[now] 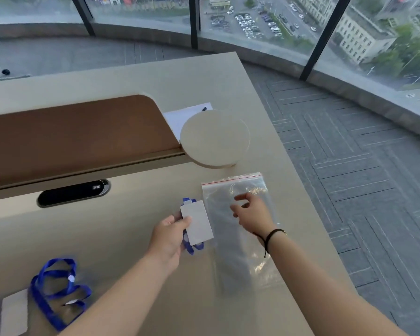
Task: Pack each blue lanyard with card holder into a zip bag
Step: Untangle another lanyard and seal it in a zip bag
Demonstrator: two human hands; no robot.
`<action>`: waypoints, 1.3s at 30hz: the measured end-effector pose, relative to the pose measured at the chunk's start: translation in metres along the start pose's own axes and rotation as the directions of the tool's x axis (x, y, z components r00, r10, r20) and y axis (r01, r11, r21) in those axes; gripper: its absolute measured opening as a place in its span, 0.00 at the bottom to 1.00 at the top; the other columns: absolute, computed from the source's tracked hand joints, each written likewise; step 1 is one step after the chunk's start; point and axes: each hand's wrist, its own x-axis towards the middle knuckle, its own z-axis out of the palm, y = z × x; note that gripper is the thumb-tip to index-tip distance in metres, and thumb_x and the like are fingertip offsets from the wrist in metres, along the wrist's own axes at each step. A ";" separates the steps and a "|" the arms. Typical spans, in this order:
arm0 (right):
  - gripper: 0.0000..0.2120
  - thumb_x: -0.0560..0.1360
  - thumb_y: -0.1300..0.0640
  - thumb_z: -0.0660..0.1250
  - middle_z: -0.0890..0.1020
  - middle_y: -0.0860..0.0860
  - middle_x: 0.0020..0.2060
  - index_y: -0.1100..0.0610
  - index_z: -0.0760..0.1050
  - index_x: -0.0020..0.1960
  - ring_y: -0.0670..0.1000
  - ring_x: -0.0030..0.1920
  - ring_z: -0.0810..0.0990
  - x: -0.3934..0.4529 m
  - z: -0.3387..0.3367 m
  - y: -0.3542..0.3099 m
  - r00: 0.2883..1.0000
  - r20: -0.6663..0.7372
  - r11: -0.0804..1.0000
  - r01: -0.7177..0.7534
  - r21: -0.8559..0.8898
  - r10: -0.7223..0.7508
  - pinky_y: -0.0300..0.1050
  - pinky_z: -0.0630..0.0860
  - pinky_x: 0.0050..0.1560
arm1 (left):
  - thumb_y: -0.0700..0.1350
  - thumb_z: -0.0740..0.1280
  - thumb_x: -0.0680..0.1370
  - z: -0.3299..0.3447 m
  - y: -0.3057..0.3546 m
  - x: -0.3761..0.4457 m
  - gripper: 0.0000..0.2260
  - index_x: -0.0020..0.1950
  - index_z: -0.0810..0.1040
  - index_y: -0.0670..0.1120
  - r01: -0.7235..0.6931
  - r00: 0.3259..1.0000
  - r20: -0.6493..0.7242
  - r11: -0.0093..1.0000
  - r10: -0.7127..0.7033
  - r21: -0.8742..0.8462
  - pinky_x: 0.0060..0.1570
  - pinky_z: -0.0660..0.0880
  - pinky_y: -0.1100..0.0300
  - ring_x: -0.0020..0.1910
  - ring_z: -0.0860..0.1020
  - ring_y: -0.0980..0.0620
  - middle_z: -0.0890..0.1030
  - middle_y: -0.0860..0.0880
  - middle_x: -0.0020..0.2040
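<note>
Lanyard with card holder [196, 225] sits in the left hand [170, 235] — thumb curled over the white card face, fingers behind it, blue strap bunched under the palm and poking out at the card's top and bottom ends. At three o'clock from it, the right hand [250, 213] hovers low over the zip bag [238, 229], fingers loosely spread and slightly bent, gripping nothing; whether the fingertips touch the plastic I cannot tell. A dark cord bracelet [270, 237] circles that wrist. The clear bag lies flat on the beige table [121, 238], its red-lined seal at twelve o'clock. Beyond the seal stands a round pale disc [215, 139] overlapping a white sheet [177, 117]. At seven o'clock from the left hand, near the table's front edge, lies a second blue lanyard [58, 292] in loose loops beside another white card [14, 312]. At ten o'clock, a black oval slot [73, 192] is set into the table.
</note>
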 end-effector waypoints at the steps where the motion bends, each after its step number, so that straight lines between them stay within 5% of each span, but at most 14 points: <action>1: 0.14 0.76 0.55 0.68 0.82 0.53 0.43 0.52 0.74 0.61 0.50 0.41 0.81 0.015 -0.004 -0.002 0.999 -0.004 0.995 0.033 -0.090 -0.034 0.42 0.75 0.38 | 0.37 0.60 0.82 0.002 -0.001 0.006 0.11 0.59 0.79 0.44 0.010 1.000 0.007 1.000 -0.010 -0.002 0.22 0.65 0.60 0.28 0.77 0.39 0.79 0.33 0.41; 5: 0.22 0.76 0.55 0.67 0.81 0.51 0.51 0.48 0.68 0.69 0.51 0.45 0.78 0.063 -0.014 -0.014 0.991 0.029 0.892 0.128 -0.432 -0.129 0.42 0.72 0.46 | 0.37 0.59 0.82 0.011 -0.003 0.024 0.12 0.59 0.80 0.45 0.057 0.998 0.029 0.998 -0.058 0.014 0.21 0.66 0.60 0.26 0.77 0.39 0.75 0.32 0.41; 9: 0.24 0.75 0.59 0.61 0.80 0.51 0.61 0.45 0.68 0.69 0.55 0.56 0.79 0.099 -0.014 -0.021 0.988 0.082 0.804 0.151 -0.575 -0.128 0.47 0.76 0.54 | 0.38 0.60 0.82 0.016 0.001 0.038 0.10 0.59 0.79 0.42 0.084 0.996 0.009 0.996 -0.084 0.029 0.22 0.66 0.60 0.26 0.77 0.39 0.76 0.32 0.40; 11: 0.20 0.74 0.60 0.61 0.80 0.52 0.59 0.46 0.72 0.65 0.56 0.57 0.79 0.107 -0.012 -0.020 0.989 0.079 0.794 0.150 -0.588 -0.129 0.47 0.76 0.57 | 0.38 0.60 0.82 0.019 0.003 0.044 0.09 0.58 0.79 0.43 0.082 0.997 -0.005 0.996 -0.082 0.032 0.24 0.65 0.59 0.27 0.76 0.40 0.74 0.34 0.40; 17: 0.10 0.75 0.57 0.62 0.79 0.49 0.41 0.48 0.79 0.52 0.54 0.52 0.78 0.105 -0.012 -0.012 0.973 0.027 0.786 0.203 -0.584 -0.230 0.42 0.73 0.42 | 0.37 0.60 0.82 0.030 0.008 0.045 0.08 0.56 0.79 0.41 0.071 0.997 -0.041 0.997 -0.070 0.030 0.26 0.64 0.57 0.22 0.76 0.42 0.77 0.38 0.30; 22: 0.05 0.74 0.54 0.64 0.84 0.48 0.44 0.45 0.77 0.43 0.52 0.45 0.81 0.091 -0.009 -0.013 0.954 -0.006 0.796 0.245 -0.553 -0.298 0.41 0.73 0.38 | 0.37 0.61 0.82 0.030 0.011 0.037 0.08 0.56 0.79 0.41 0.056 0.998 -0.036 0.998 -0.056 0.018 0.23 0.65 0.59 0.22 0.76 0.42 0.77 0.42 0.26; 27: 0.07 0.74 0.47 0.69 0.85 0.46 0.42 0.50 0.79 0.45 0.50 0.46 0.82 0.060 -0.002 -0.016 0.929 0.027 0.793 0.331 -0.511 -0.370 0.47 0.79 0.45 | 0.37 0.61 0.82 0.020 0.020 0.016 0.09 0.59 0.79 0.41 0.034 0.999 -0.025 0.999 -0.035 -0.030 0.20 0.68 0.60 0.27 0.77 0.42 0.80 0.40 0.32; 31: 0.13 0.74 0.39 0.67 0.84 0.42 0.43 0.47 0.78 0.46 0.45 0.45 0.80 0.020 0.009 -0.016 0.912 0.041 0.767 0.367 -0.527 -0.408 0.45 0.78 0.45 | 0.38 0.60 0.83 0.002 0.027 -0.013 0.09 0.58 0.78 0.43 0.002 1.000 0.011 1.000 -0.002 -0.031 0.27 0.66 0.58 0.24 0.77 0.49 0.81 0.46 0.29; 39: 0.06 0.75 0.54 0.67 0.82 0.41 0.40 0.47 0.80 0.50 0.45 0.43 0.80 -0.075 0.061 -0.020 0.919 0.042 0.843 0.376 -0.385 -0.391 0.43 0.78 0.46 | 0.40 0.60 0.82 -0.060 0.027 -0.069 0.11 0.62 0.77 0.41 0.028 0.997 0.075 0.992 -0.019 -0.121 0.31 0.70 0.54 0.35 0.80 0.39 0.84 0.36 0.47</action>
